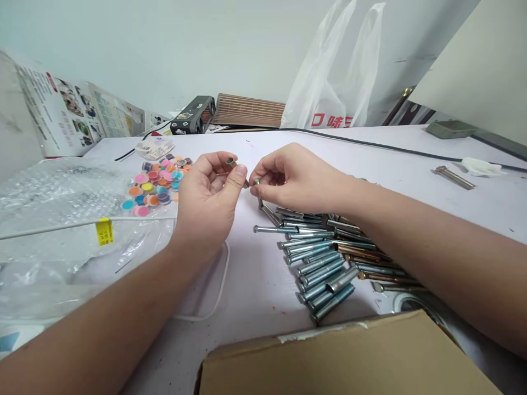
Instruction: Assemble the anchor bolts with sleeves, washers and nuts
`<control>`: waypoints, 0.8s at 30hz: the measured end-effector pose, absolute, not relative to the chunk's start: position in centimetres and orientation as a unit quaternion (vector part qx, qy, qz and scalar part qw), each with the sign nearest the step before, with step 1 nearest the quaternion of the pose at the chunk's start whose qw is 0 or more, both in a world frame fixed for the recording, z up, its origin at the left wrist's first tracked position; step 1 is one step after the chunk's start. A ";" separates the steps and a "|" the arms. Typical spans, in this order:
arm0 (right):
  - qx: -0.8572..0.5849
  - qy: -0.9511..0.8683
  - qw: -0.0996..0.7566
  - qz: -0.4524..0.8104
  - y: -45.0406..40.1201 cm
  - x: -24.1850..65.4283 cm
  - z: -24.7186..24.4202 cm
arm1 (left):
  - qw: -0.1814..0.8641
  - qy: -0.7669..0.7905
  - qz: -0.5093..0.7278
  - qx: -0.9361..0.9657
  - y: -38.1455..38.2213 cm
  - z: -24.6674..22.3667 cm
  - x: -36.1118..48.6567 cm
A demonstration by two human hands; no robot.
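Observation:
My left hand (209,192) is closed, pinching a short hollow metal tube (231,162) between thumb and fingers, its open end tilted up. Close beside it on the right, my right hand (288,178) has its fingertips closed on a bolt (257,182); the head shows at the fingertips and the shank points down. The two hands nearly meet, though I cannot tell whether tube and bolt touch. Below my right hand and forearm lies a pile of silvery bolts (321,271) with a few copper-coloured ones (362,252). A loose metal sleeve (342,278) rests on top.
A cardboard box (346,356) stands at the front edge. Colourful plastic caps (158,186) and bubble wrap (61,192) lie to the left, crossed by a white cable (135,219). Behind are a black device (193,115), a white plastic bag (329,77) and a black cable (370,144).

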State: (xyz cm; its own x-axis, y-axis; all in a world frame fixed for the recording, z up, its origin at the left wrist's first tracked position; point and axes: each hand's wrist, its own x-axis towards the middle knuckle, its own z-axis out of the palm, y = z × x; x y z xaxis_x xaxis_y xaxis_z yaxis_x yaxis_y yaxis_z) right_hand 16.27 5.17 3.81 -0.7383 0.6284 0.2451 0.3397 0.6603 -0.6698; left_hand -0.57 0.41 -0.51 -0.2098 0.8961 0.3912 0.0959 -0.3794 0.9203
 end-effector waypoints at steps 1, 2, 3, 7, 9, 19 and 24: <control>-0.278 -0.875 0.237 0.316 5.2 16.2 3.7 | 0.305 0.463 0.628 0.546 0.3 -0.4 -0.6; -0.280 -0.872 0.238 0.323 5.2 16.2 3.5 | 0.295 0.466 0.629 0.548 0.3 -0.3 -0.6; -0.281 -0.870 0.237 0.328 5.2 16.1 3.3 | 0.290 0.465 0.630 0.550 0.2 -0.2 -0.6; -0.272 -0.877 0.225 0.324 5.3 15.9 2.9 | 0.293 0.417 0.647 0.566 0.5 -0.2 -0.7; -0.267 -0.883 0.222 0.316 5.3 15.9 2.8 | 0.289 0.398 0.654 0.575 0.6 -0.2 -0.7; -0.275 -0.886 0.223 0.299 5.3 16.3 2.5 | 0.249 0.405 0.594 0.649 0.3 -0.3 -0.6; -0.303 -0.902 0.142 0.273 6.0 17.3 4.0 | 0.235 0.428 0.541 0.685 0.2 -0.8 -0.7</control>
State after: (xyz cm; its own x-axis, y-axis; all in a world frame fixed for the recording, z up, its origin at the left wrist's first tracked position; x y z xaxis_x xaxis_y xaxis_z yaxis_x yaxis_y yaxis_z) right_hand 17.31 6.02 3.96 -0.7754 0.6249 0.0905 0.4696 0.6666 -0.5789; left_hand -0.66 0.17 -0.84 0.0480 0.8405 0.5396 0.3308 -0.5231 0.7854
